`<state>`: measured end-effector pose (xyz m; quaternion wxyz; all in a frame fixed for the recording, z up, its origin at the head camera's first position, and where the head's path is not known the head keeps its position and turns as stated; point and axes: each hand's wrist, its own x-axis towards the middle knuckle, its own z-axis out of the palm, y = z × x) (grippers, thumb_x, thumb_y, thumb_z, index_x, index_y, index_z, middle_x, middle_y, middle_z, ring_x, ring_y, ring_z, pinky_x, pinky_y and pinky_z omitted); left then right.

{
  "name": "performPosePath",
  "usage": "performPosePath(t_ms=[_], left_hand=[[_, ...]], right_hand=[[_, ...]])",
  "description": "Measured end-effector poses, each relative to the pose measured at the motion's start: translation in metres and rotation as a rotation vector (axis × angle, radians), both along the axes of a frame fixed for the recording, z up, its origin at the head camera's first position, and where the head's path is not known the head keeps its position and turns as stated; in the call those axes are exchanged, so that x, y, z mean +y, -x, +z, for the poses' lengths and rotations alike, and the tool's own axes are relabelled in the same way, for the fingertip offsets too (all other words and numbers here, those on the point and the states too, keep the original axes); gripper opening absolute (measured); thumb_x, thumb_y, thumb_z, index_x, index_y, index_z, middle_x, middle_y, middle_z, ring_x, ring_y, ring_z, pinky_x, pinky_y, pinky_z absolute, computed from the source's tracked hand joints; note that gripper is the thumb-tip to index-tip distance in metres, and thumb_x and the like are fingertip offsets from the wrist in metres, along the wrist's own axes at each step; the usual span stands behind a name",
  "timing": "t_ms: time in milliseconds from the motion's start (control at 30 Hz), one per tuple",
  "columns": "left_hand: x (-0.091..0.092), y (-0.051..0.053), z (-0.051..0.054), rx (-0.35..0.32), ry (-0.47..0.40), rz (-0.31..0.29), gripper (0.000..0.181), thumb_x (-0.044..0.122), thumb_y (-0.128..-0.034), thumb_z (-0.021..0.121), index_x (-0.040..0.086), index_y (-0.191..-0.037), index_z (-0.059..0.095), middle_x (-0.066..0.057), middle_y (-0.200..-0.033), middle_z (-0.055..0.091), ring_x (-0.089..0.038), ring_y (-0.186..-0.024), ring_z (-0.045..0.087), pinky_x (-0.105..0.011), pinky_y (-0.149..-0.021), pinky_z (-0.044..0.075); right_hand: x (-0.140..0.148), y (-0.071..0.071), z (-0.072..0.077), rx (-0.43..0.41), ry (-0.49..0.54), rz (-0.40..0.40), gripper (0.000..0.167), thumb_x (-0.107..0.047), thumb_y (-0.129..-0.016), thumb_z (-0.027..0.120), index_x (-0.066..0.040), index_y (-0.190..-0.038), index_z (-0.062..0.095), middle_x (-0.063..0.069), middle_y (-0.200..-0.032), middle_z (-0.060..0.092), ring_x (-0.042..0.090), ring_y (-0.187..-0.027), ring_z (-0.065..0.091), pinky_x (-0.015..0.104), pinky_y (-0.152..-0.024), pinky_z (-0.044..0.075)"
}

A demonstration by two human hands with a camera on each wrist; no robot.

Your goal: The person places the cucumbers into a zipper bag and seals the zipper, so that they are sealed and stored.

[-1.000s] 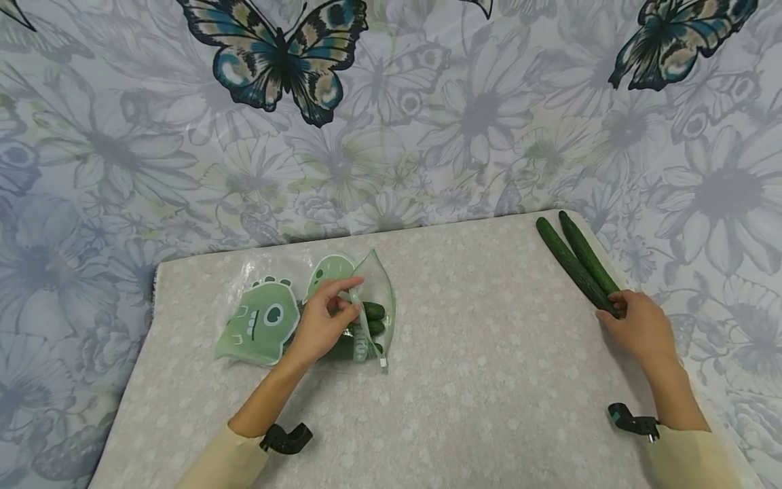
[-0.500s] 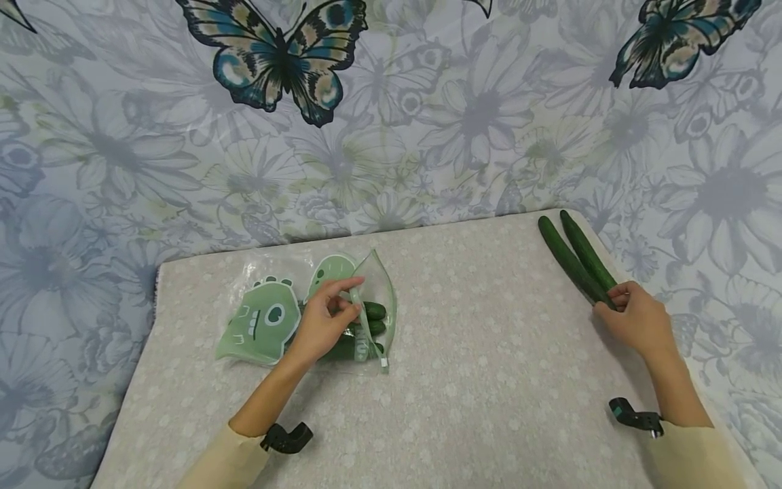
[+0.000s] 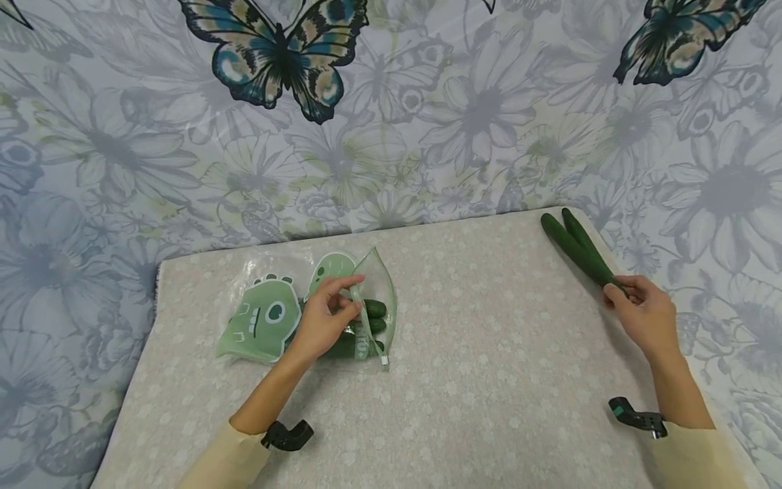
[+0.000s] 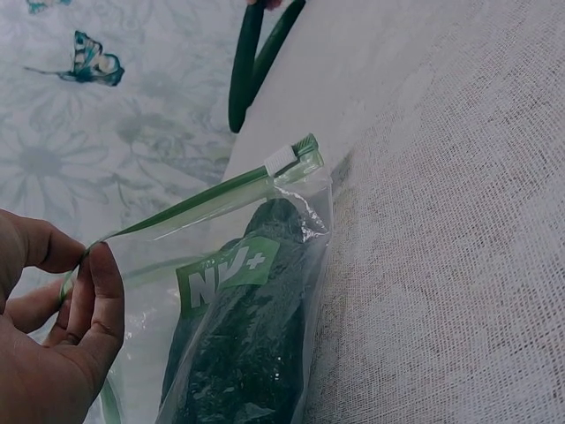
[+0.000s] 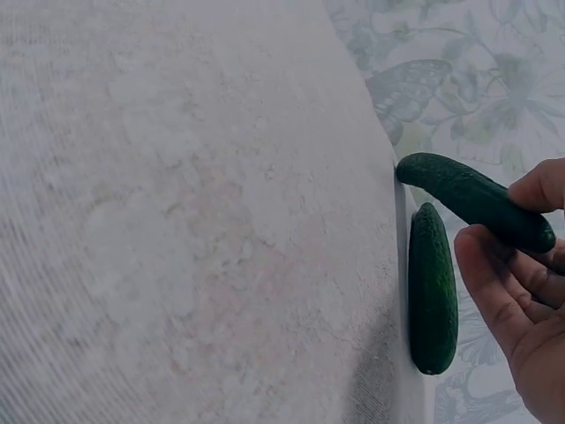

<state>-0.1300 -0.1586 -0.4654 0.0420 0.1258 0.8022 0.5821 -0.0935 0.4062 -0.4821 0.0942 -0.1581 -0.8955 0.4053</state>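
My left hand (image 3: 326, 316) pinches the open mouth edge of a clear slider zip bag (image 4: 212, 199) with green cartoon prints. Several cucumbers (image 4: 256, 327) lie inside it, partly hidden by the print and my hand. At the table's right side, my right hand (image 3: 647, 316) grips one cucumber (image 5: 477, 201) by its near end, between thumb and fingers. That end is raised off the table. A second cucumber (image 5: 433, 291) lies just beside it near the table edge, partly covered by the held one in the head view.
A pale patterned cloth covers the table (image 3: 476, 326). The white slider (image 4: 281, 161) sits at the bag's near corner. Behind the table hangs a butterfly-and-flower backdrop (image 3: 391, 136), which also shows past the right edge.
My right hand has lifted the near end of one cucumber and swung it right, across the second cucumber. My left hand and the bag have stayed in place.
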Motion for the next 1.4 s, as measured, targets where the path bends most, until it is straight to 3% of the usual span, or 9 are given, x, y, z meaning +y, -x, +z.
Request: performPosePath(t_ms=[300, 533, 667, 1067, 1400], left_hand=[[0.0, -0.001, 0.0, -0.001, -0.017, -0.019, 0.046, 0.011, -0.1036, 0.071, 0.02, -0.149, 0.065, -0.017, -0.131, 0.053, -0.016, -0.086, 0.073, -0.033, -0.079, 0.062], [0.001, 0.001, 0.001, 0.004, -0.016, -0.016, 0.046, 0.01, -0.1037, 0.07, 0.019, -0.149, 0.065, -0.016, -0.127, 0.053, -0.017, -0.085, 0.073, -0.03, -0.075, 0.06], [0.001, 0.001, 0.0, 0.004, -0.022, -0.015, 0.046, 0.009, -0.1036, 0.07, 0.019, -0.148, 0.065, -0.016, -0.127, 0.053, -0.017, -0.084, 0.073, -0.028, -0.072, 0.058], [0.0, -0.003, -0.001, -0.012, -0.006, -0.009, 0.046, 0.01, -0.1034, 0.071, 0.021, -0.148, 0.065, -0.018, -0.124, 0.057, -0.018, -0.085, 0.075, -0.027, -0.077, 0.058], [-0.002, 0.0, 0.003, -0.002, -0.01, -0.011, 0.046, 0.009, -0.1034, 0.071, 0.02, -0.148, 0.066, -0.018, -0.127, 0.054, -0.02, -0.085, 0.075, -0.028, -0.077, 0.06]], right_hand=[[-0.001, 0.006, 0.0, 0.099, 0.416, -0.076, 0.009, -0.023, -0.108, 0.065, -0.017, -0.116, 0.064, -0.023, -0.082, 0.076, -0.003, -0.071, 0.075, 0.012, -0.071, 0.061], [-0.005, 0.007, 0.001, 0.212, 0.882, -0.13, 0.011, -0.013, -0.108, 0.064, -0.002, -0.109, 0.067, 0.0, -0.087, 0.079, 0.011, -0.077, 0.081, 0.022, -0.074, 0.065], [-0.004, 0.005, 0.0, 0.251, 1.027, -0.124, 0.012, -0.009, -0.108, 0.062, 0.001, -0.103, 0.068, 0.007, -0.087, 0.078, 0.017, -0.078, 0.081, 0.025, -0.075, 0.066], [-0.011, 0.004, -0.003, 0.356, 1.129, -0.086, 0.014, -0.001, -0.106, 0.062, 0.004, -0.097, 0.071, 0.013, -0.082, 0.079, 0.022, -0.072, 0.082, 0.027, -0.07, 0.066], [-0.022, 0.005, 0.002, 0.414, 1.077, 0.027, 0.015, 0.001, -0.107, 0.06, 0.004, -0.101, 0.073, 0.011, -0.087, 0.08, 0.019, -0.075, 0.081, 0.026, -0.071, 0.066]])
